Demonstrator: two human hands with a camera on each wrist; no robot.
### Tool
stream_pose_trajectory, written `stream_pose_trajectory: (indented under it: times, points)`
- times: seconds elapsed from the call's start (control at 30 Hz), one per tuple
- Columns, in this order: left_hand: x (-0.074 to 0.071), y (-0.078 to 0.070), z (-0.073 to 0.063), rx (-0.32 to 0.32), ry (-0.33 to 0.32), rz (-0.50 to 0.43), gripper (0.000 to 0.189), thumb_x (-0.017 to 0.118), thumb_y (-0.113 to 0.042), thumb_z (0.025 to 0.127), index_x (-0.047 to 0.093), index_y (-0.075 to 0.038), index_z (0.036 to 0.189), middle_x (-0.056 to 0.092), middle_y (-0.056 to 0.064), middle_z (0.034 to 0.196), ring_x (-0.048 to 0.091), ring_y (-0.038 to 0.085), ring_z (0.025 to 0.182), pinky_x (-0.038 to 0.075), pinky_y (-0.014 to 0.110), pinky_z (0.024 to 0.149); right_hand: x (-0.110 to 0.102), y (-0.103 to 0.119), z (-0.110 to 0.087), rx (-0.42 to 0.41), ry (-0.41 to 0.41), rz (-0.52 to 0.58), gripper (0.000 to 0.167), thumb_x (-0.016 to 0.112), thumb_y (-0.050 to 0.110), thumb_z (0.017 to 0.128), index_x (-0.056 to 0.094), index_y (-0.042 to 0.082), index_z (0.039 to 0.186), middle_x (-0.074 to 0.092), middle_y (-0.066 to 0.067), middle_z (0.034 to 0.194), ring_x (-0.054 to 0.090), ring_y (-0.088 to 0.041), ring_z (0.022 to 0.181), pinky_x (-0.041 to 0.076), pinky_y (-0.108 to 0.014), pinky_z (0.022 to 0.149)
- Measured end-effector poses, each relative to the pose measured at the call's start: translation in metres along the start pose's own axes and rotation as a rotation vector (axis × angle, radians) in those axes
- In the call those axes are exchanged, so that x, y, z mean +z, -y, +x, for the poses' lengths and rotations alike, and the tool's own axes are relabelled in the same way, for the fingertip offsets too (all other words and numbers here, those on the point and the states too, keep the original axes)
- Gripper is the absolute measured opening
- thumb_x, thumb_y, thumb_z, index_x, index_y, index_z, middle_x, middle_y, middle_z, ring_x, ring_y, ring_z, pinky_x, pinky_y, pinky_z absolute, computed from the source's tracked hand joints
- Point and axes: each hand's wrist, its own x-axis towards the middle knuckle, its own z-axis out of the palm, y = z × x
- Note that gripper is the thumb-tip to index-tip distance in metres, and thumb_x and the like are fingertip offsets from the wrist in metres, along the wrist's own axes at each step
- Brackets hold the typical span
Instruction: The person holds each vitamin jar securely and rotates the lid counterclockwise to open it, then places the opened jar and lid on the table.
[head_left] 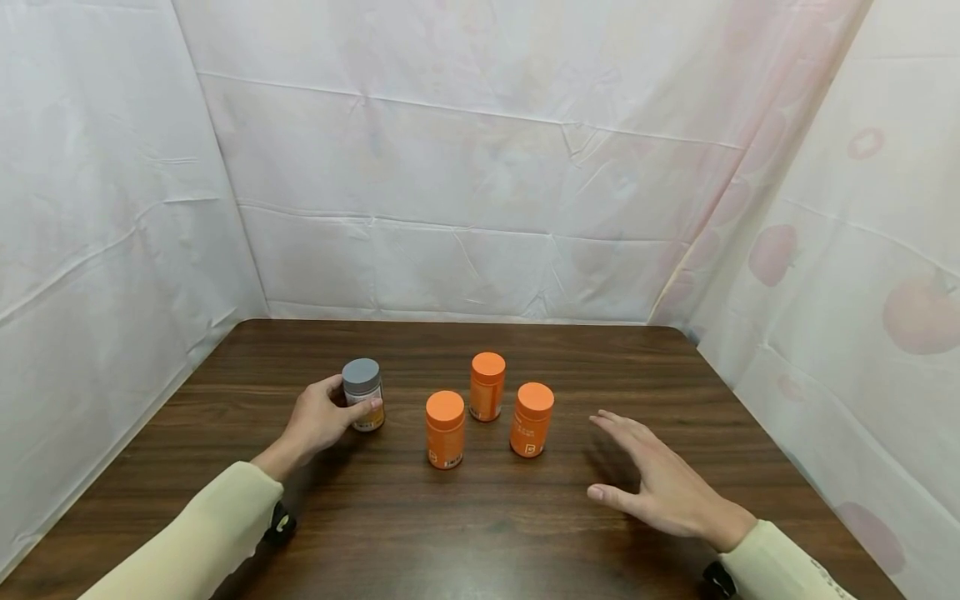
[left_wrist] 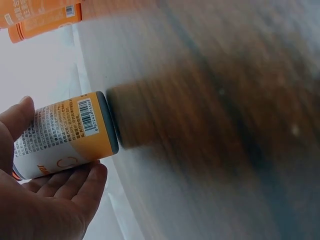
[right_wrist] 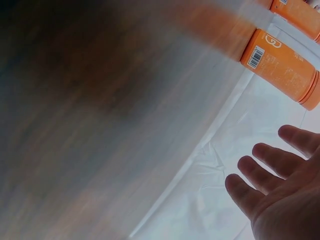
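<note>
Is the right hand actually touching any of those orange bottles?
Apart. The head view shows bare brown tabletop between the right hand and the nearest orange bottle.

Left grip [head_left: 321,418] partly hides grey-capped bottle [head_left: 363,388].

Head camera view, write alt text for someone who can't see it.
A person's left hand grips a gray-capped bottle at a brown table. Three orange bottles stand upright nearby; the open right hand holds nothing.
</note>
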Motion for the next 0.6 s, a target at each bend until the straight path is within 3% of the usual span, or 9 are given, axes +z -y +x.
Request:
stream_pose_trajectory:
  times: [0.6]
  points:
    - [-0.004,-0.012,-0.020,0.059,0.004,0.027,0.073,0.078,-0.051,0.088,0.057,-0.005,0.141,0.066,0.017,0.130,0.064,0.034,0.119,0.054,0.050,0.094,0.003,0.008,-0.001,0.005,-0.007,0.014,0.083,0.077,0.050,0.089,0.037,0.028,0.158,0.040,-0.004,0.160,0.043,-0.031,0.142,0.044,-0.062,0.102]
